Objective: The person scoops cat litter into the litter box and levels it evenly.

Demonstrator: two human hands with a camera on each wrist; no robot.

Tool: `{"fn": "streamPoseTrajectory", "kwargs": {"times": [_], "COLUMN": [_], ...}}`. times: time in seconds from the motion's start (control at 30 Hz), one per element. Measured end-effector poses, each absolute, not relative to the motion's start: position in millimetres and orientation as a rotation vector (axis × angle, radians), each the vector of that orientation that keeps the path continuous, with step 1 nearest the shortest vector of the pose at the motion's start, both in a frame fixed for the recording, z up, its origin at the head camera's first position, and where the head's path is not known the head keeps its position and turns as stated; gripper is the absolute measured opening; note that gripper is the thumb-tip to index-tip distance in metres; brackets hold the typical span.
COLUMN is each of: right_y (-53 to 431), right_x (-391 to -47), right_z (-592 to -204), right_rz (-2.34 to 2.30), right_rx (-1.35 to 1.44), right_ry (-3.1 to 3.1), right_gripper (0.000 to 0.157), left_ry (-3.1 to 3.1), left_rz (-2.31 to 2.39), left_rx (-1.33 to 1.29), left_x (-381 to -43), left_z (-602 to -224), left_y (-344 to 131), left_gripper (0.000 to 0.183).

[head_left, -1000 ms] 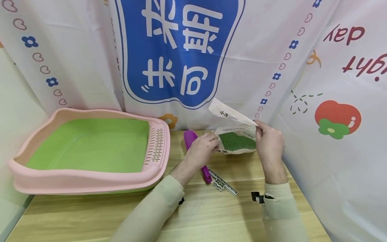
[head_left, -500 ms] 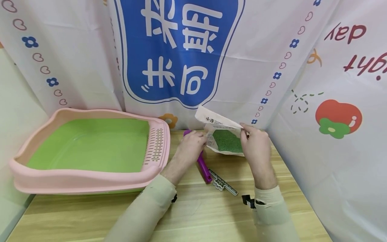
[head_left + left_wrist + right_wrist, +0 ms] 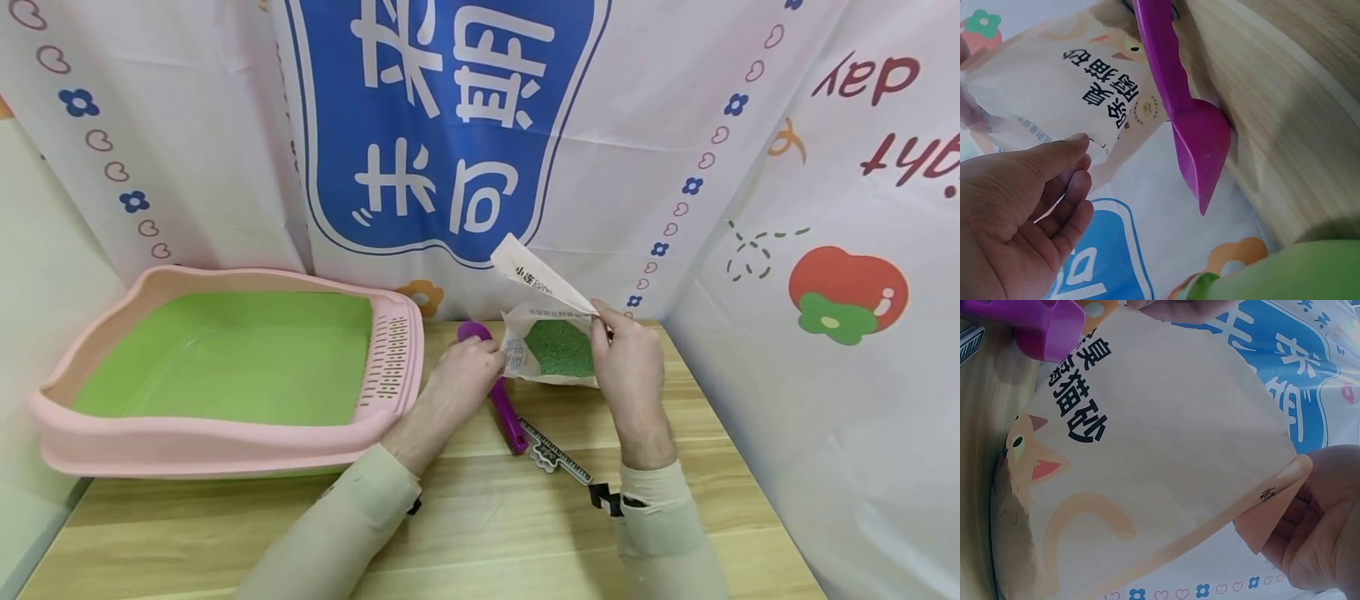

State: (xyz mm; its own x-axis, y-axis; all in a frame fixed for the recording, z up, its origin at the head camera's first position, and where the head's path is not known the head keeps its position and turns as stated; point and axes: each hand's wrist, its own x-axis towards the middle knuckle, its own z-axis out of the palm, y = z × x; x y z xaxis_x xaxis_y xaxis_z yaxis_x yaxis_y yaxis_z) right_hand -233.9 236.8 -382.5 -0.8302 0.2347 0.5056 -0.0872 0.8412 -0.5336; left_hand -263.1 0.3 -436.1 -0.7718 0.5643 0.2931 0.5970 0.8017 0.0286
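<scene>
A paper bag of cat litter (image 3: 517, 354) stands at the back of the table, its mouth spread and green pellets (image 3: 561, 348) showing inside. My left hand (image 3: 467, 367) pinches the left corner of the mouth between thumb and fingertips, as the left wrist view shows. At the opposite corner, my right hand (image 3: 633, 358) grips the bag's edge together with a loose printed paper strip (image 3: 540, 275) that sticks up to the left. A cat drawing covers the bag's front (image 3: 1129, 444) in the right wrist view. Below my left hand lies a purple scoop (image 3: 508, 417), partly hidden by it.
A large pink-rimmed litter box (image 3: 210, 446) with a green base occupies the left side of the table. A ruler-like clip (image 3: 558, 454) lies by the scoop's handle. Printed cloth (image 3: 210, 150) hangs close behind the table, and more hangs at its right.
Both hands and the bag's mouth have shifted left. The paper strip dipped, then rose steeper again. The litter box, scoop and clip stay in place.
</scene>
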Motion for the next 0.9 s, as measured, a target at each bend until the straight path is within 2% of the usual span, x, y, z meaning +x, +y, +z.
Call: {"fn": "streamPoseTrajectory", "kwargs": {"times": [0.37, 0.77, 0.9], "right_y": [238, 245, 244], "right_x": [-236, -237, -237], "right_z": [-382, -384, -383], "right_rz": [0.744, 0.773, 0.787], "right_rx": [-0.106, -0.085, -0.088], "right_ry": [-2.434, -2.416, -2.420], "right_gripper": [0.031, 0.032, 0.032], "left_ry": [-2.749, -2.855, -2.885], "left_rz": [-0.057, -0.082, -0.083], "left_rx": [-0.967, -0.861, -0.948], "left_x": [-243, -234, -231], "left_z": [-442, -444, -454], "left_y": [1, 0, 2], "left_gripper": [0.028, 0.023, 0.022]}}
